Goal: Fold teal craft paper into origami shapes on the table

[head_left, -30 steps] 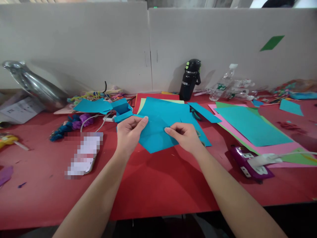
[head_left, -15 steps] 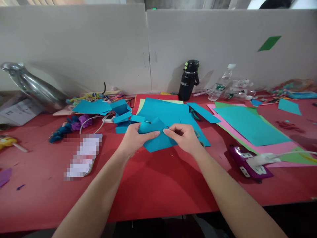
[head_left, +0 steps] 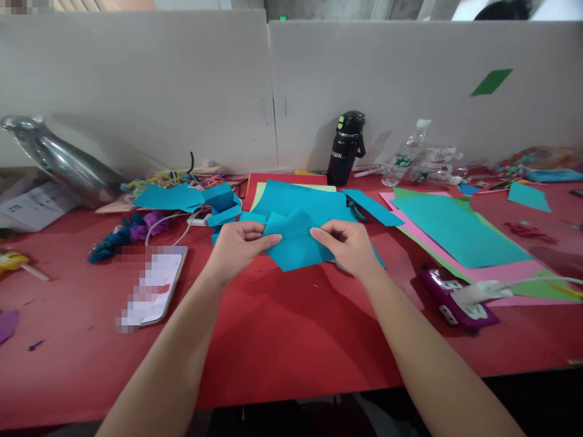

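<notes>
Along the far edge of the desk (head_left: pixel 273 364), whose top is red, stand two pale grey partition panels, the left one (head_left: pixel 150 91) and the right one (head_left: pixel 410 67), meeting at a narrow upright seam. Short thin marks show on both sides of that seam, and a green diamond-shaped patch (head_left: pixel 492 82) sits on the right panel. Above the panels are strips of a greyish wall (head_left: pixel 319 9) with a small green light (head_left: pixel 283 18), and a bright white area at the upper right. Soft shadows fall on the panels; below the near edge it is dark.
</notes>
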Motion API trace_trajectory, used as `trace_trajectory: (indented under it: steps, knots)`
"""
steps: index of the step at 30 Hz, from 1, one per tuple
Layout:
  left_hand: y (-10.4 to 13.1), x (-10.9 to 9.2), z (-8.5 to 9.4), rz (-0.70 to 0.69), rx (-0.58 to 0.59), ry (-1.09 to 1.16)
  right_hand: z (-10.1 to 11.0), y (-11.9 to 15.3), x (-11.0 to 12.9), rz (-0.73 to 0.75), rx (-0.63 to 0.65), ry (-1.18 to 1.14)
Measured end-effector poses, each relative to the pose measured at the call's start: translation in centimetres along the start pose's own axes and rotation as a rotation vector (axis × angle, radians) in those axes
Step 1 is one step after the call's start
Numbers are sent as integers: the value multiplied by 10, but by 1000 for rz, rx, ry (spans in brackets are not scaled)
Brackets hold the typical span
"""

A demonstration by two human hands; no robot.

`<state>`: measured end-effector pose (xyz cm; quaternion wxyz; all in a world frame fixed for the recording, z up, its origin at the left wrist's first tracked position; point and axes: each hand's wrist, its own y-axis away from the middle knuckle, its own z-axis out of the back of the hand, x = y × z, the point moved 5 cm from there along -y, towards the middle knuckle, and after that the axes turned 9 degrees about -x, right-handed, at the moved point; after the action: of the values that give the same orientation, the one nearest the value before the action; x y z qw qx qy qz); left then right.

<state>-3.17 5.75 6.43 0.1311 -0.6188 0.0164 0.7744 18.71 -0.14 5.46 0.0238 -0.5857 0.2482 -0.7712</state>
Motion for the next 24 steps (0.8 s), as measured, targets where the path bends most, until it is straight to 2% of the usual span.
trace_trajectory:
  steps: [6,10,14,17,21,24]
  knots:
    - [-4,10,5,19,19,38,5,-2,0,0,-8,27]
    - [-3,8,5,1,-20,44,5,-2,-3,-22,-1,37]
    - [-2,3,1,-45,-36,24,6,-2,-12,-133,-4,15]
    - [-3,3,2,-48,-108,41,7,-2,-19,-203,-3,-42]
    - [-5,6,5,-22,-180,81,10,-5,-23,-166,-39,-58]
    - [-6,8,8,-10,-247,117,15,-7,-28,-200,-96,-83]
